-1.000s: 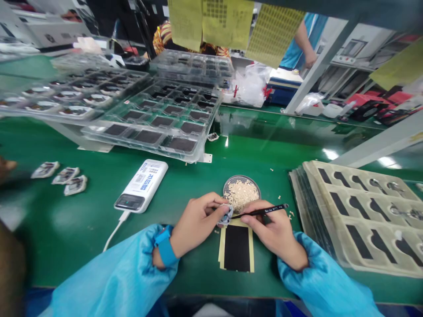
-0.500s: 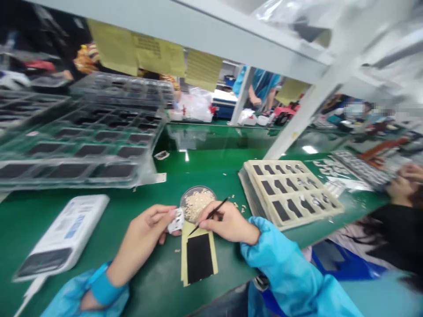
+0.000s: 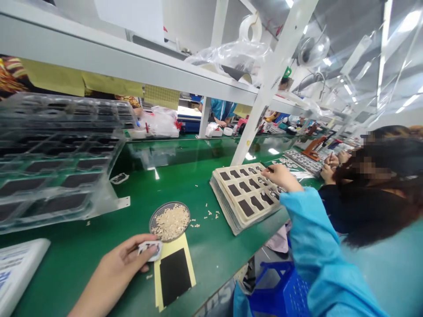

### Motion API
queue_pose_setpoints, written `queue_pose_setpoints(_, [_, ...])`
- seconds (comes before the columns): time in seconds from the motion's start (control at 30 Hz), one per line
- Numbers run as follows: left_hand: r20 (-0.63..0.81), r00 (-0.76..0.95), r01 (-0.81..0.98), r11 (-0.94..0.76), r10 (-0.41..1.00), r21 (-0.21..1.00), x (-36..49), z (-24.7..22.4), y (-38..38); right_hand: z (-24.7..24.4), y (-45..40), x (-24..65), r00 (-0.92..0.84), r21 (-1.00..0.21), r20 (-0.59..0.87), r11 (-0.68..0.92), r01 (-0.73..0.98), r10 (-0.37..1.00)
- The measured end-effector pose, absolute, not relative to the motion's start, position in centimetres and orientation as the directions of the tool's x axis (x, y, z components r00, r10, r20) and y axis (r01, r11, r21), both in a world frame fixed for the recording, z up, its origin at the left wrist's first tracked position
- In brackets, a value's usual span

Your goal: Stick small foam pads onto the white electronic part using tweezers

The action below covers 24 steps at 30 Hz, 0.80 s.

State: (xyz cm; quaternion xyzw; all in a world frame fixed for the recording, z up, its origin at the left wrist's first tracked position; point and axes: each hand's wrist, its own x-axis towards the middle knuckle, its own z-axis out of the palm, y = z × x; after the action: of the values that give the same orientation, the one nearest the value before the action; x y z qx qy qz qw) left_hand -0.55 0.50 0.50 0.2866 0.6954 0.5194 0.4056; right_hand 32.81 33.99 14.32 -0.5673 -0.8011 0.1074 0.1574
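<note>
My left hand is at the lower left, pinching a small white part between thumb and fingers. That part sits just left of a black pad on a yellow backing sheet. Above them is a round mesh dish heaped with pale bits. My right hand, in a blue sleeve, reaches over the corner of a stack of beige trays. It holds black tweezers, mostly hidden by my fingers.
Stacked clear plastic trays stand at the left, and a white power bank lies at the lower left corner. Pale bits are scattered on the green bench. A dark-haired co-worker sits close on the right. A white shelf post rises behind.
My view has swung to the right. My right hand has left the black pad and moved out over the beige trays. My left hand still holds the white part.
</note>
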Motion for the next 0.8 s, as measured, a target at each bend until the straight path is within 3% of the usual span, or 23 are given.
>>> queue_pose_setpoints(0.2, [-0.302,-0.437,-0.085,0.295,0.847,0.952,0.6,2.0,0.3,11.6,38.7,34.1,-0.283,-0.244,-0.045,0.265,0.933,0.958])
queue_pose_setpoints(0.5, [-0.233,-0.528,-0.162,0.173,0.816,0.972,0.8,2.0,-0.5,12.2,38.8,33.0,-0.270,-0.114,-0.044,0.264,0.958,0.962])
queue_pose_setpoints(0.63, [-0.219,-0.546,-0.281,0.070,0.809,0.957,0.6,1.6,-0.7,13.5,35.6,31.6,-0.301,-0.066,0.081,0.306,0.950,0.950])
queue_pose_setpoints(0.7, [-0.213,-0.550,-0.336,0.020,0.807,0.942,0.5,1.5,-0.7,13.6,32.2,29.8,-0.339,-0.143,0.241,0.379,0.914,0.909])
queue_pose_setpoints(0.8, [-0.199,-0.565,-0.369,-0.029,0.801,0.929,0.4,1.5,-0.7,12.6,25.0,25.5,-0.466,-0.468,0.384,0.603,0.646,0.797])
